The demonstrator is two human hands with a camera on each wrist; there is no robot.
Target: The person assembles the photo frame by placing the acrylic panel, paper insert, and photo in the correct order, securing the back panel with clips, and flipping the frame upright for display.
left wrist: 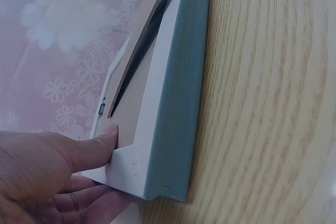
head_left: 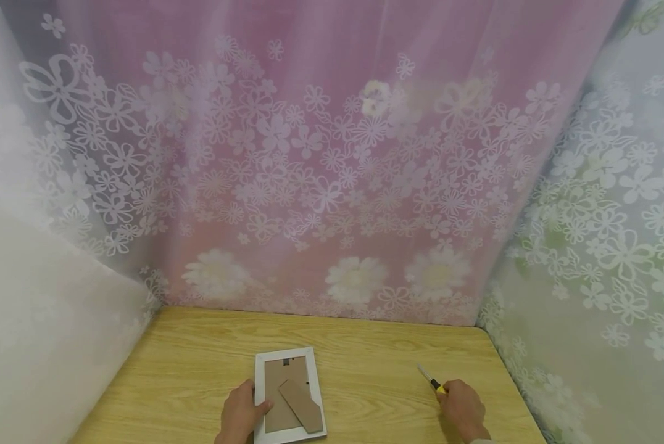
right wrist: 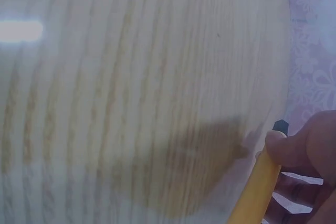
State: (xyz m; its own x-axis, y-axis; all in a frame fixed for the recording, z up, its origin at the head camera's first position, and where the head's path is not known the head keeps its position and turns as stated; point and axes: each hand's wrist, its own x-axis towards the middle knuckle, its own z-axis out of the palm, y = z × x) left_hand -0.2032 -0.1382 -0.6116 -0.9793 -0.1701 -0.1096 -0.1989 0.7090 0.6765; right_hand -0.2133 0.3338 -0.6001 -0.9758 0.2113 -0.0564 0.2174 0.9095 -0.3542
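A white picture frame (head_left: 260, 394) lies back side up toward the front of the table, its brown backing board (head_left: 276, 376) and slanted stand leg (head_left: 303, 404) showing. My left hand (head_left: 239, 412) grips its left edge. In the left wrist view the thumb (left wrist: 94, 148) presses on the backing side while the fingers reach under the rim. The stand leg tilts up a little from the board there. Off to the right, my right hand (head_left: 463, 407) holds a screwdriver (head_left: 433, 382) by its yellow and black handle (right wrist: 260, 187). Its metal shaft points away to the upper left.
A wood-grain table (head_left: 376, 357) lies under both hands. Behind it hangs a pink curtain (head_left: 321, 185) printed with white flowers. Pale sheets flank the table, a plain whitish one (head_left: 49, 308) at left and a flowered one (head_left: 615, 259) at right.
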